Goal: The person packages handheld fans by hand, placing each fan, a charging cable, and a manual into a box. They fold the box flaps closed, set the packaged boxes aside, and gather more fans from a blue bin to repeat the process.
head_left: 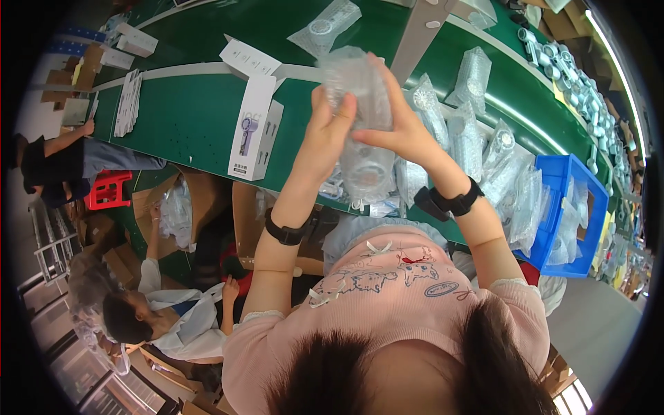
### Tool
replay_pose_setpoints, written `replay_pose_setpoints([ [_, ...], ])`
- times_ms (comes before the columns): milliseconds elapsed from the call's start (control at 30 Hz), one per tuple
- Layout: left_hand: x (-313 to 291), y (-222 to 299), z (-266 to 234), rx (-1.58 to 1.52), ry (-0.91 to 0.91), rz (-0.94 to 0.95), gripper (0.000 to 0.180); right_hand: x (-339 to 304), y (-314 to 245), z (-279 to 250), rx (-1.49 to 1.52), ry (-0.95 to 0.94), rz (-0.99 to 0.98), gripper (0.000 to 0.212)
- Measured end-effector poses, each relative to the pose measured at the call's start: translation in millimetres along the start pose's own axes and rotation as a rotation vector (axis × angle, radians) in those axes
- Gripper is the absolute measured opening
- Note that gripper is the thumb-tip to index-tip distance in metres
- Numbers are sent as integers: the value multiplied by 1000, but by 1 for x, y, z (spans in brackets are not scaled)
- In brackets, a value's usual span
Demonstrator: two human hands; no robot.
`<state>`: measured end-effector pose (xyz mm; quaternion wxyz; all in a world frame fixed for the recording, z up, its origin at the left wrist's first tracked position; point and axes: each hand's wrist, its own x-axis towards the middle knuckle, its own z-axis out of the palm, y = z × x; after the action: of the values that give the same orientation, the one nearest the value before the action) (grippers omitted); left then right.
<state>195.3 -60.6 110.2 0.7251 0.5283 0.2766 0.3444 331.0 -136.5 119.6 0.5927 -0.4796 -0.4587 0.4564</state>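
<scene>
Between my two hands is a clear bubble-wrap bag with a pale round-headed device inside, likely a handheld fan (369,173), held upright above the green bench edge. My left hand (325,131) grips its left side, thumb across the front. From the right, my right hand (399,124) closes on it, thumb pressed on the plastic and fingers along the upper side. Left of them stands a white carton (250,131) printed with a purple handheld fan, its top flaps raised. Several bubble-wrapped fans (465,142) lie just right of my right hand.
At the right stands a blue bin (596,207) holding clear bags. One wrapped fan (323,26) lies beyond my hands. Flat white cartons (128,104) are stacked at the left. Bare fans (564,69) line the far right. Two people are at the left, one near an open cardboard box (202,207).
</scene>
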Motion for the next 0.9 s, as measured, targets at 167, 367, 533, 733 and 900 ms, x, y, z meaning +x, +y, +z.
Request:
replay_pose_setpoints([
  [167,19,20,-34,489,-180,371,59,2,-6,-15,131,228,-151,86],
  [367,46,-58,-77,745,-337,404,82,9,6,-11,565,593,-169,72],
  [533,46,-86,-56,667,-241,162,81,27,32,14,477,934,-375,66],
  [733,16,-70,-29,513,146,76,79,35,57,21,-76,1015,-429,70],
  [900,19,-69,-26,737,225,575,74,38,60,26,-312,974,-451,65],
])
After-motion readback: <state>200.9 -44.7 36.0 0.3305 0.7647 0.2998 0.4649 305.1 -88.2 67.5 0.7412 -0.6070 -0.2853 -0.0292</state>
